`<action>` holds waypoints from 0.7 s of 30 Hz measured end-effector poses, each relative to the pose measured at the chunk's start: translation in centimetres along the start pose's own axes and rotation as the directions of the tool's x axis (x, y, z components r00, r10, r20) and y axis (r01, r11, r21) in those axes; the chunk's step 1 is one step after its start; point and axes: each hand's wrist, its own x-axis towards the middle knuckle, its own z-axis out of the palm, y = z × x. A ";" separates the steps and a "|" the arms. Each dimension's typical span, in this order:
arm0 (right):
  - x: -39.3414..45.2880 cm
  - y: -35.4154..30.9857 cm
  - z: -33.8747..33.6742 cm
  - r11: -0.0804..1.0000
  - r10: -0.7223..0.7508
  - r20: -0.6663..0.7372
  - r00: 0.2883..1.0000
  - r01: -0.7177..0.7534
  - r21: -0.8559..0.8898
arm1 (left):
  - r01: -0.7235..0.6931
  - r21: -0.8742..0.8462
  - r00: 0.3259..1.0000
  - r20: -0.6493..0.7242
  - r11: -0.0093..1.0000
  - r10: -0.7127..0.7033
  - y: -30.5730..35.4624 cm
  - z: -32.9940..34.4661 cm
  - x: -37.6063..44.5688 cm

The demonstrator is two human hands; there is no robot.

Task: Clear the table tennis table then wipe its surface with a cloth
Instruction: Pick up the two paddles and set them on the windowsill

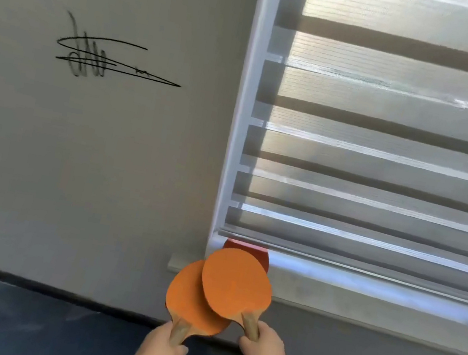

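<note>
The left hand point(158, 351) grips the handle of one orange paddle point(189, 298) with its fingers; the right hand point(264, 351) grips a second paddle point(235, 284), overlapping the first. Beyond the fingers, a red object point(245, 246) lies on the windowsill point(361, 297). The dark surface point(14, 317) lies left of the fingers.

Third red paddle point(248, 250) mostly hidden behind orange paddles point(235, 284), forearms cut off at bottom edge

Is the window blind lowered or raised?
Lowered: the blind covers the whole visible window, its bottom rail just above the sill.
</note>
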 end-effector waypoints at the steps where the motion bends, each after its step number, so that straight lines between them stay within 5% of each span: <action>1: 1.2 0.3 -0.9 1.000 0.000 0.001 1.000 0.000 -0.008 | 0.036 0.009 0.999 0.014 0.999 -0.036 2.1 0.5 -0.2; 21: 16.6 1.1 -2.1 0.984 0.149 0.067 0.987 -0.142 -0.104 | 0.025 0.065 0.984 0.173 0.998 -0.036 8.9 4.6 15.7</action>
